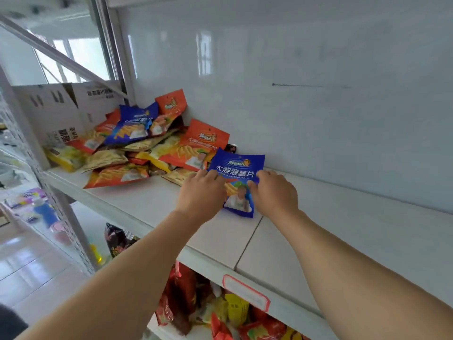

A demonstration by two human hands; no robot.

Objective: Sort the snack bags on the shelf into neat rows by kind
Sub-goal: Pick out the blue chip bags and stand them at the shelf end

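Blue chip bag [239, 168] held at its sides by left hand [203, 192] and right hand [273, 192], just right of the mixed pile [137, 148] on the shelf [355, 229]; risk: slippery film slumps once released, spoiling the row.

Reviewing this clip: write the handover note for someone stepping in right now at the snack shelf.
Left hand and right hand each hold a side of one blue bag, standing upright on the shelf, right of the pile.
Mixed pile of orange, blue and yellow bags lies unsorted at the shelf's left end, by a cardboard box.
Done: first blue bag separated out.
Left: set it down, then sort the pile into rows by kind.
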